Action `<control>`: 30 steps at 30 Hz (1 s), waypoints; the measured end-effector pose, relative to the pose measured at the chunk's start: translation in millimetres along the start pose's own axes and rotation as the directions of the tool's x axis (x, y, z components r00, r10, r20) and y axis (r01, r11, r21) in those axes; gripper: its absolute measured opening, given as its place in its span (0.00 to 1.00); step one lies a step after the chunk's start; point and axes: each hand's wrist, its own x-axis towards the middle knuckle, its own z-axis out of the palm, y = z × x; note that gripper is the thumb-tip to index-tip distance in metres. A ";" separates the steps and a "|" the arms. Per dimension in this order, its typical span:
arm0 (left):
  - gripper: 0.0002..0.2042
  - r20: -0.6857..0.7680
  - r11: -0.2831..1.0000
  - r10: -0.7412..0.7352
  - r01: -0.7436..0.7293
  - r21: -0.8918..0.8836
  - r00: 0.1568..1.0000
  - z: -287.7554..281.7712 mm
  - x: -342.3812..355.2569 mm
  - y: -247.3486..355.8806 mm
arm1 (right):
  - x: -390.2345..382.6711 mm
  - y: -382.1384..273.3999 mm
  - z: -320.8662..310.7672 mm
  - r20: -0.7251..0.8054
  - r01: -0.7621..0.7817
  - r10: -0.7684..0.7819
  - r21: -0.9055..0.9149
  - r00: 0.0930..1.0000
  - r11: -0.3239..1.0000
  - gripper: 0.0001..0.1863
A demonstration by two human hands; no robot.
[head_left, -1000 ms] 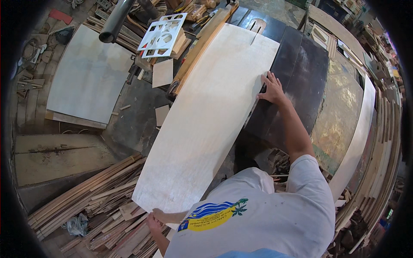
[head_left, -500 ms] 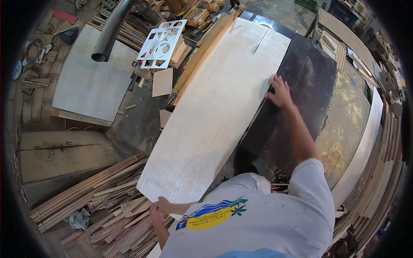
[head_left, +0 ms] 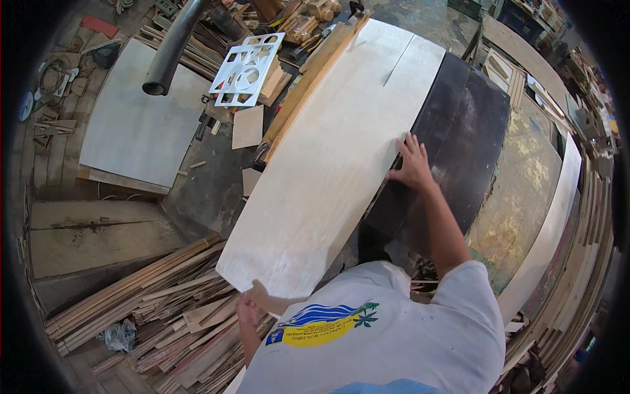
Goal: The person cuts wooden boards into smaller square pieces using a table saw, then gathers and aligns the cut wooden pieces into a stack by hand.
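A long pale plywood sheet [head_left: 328,151] runs from near me away over a dark-topped work table [head_left: 453,138]. A thin straight slit [head_left: 399,60] cuts into its far end. At the sheet's near end, my left hand [head_left: 248,310] has its fingers closed at the edge; part of the grip is hidden. My right hand [head_left: 415,165] lies along the sheet's right edge with fingers spread, its palm over the dark tabletop. A wooden rail [head_left: 315,85] borders the sheet's left side.
Loose wood strips [head_left: 164,315] are heaped at the lower left. Another pale sheet [head_left: 141,111] lies left, under a hanging grey pipe [head_left: 167,65]. A white cut-out panel [head_left: 246,69] rests on wood offcuts. Long boards [head_left: 577,289] are stacked along the right.
The plywood sheet has slid away from me, its far end covering more of the table. My left hand has moved forward with it; my right hand has shifted back toward me along the edge.
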 end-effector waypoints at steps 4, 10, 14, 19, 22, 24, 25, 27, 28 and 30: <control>0.19 0.193 0.998 0.042 -0.049 0.034 0.980 38.7 36.0 -14.8 | 55.0 42.9 -22.5 0.009 -0.023 0.024 -0.052 1.000 0.998 0.59; 0.21 0.295 0.997 -0.072 0.060 0.047 0.953 69.5 23.6 -2.4 | 34.1 48.2 6.7 -0.047 -0.018 0.019 0.016 0.999 1.000 0.50; 0.21 0.259 0.994 -0.108 0.104 0.028 0.960 84.2 -4.4 5.4 | -53.4 -52.6 20.6 0.022 0.002 -0.003 0.058 1.000 0.998 0.56; 0.20 0.338 0.990 -0.134 0.113 0.080 0.932 88.3 23.5 -1.7 | -51.8 -49.5 23.6 0.017 -0.017 0.015 0.081 1.000 0.997 0.58; 0.20 0.378 0.994 -0.112 0.104 0.040 0.919 140.6 22.5 -1.0 | -15.4 -19.4 6.7 0.000 -0.008 0.008 0.045 1.000 0.999 0.59; 0.19 0.409 0.996 -0.092 0.085 0.036 0.908 181.4 23.8 0.0 | 14.9 7.2 -4.3 0.003 -0.010 0.010 0.019 1.000 1.000 0.60; 0.18 0.444 0.997 -0.075 0.067 0.034 0.893 200.2 26.1 1.3 | 29.0 23.2 -9.2 -0.003 -0.018 0.018 0.012 1.000 1.000 0.60; 0.18 0.487 0.998 -0.061 0.056 0.024 0.871 226.8 33.7 -0.8 | 57.7 39.8 -24.2 0.008 -0.030 0.030 -0.002 1.000 1.000 0.60; 0.17 0.533 0.999 -0.043 0.044 0.011 0.845 235.6 35.8 -0.3 | 65.0 43.7 -28.0 0.014 -0.041 0.041 -0.019 0.999 0.999 0.59; 0.17 0.524 0.999 -0.050 0.052 0.012 0.850 245.8 33.1 2.5 | 65.5 49.5 -25.1 -0.011 -0.038 0.038 -0.001 0.999 0.999 0.58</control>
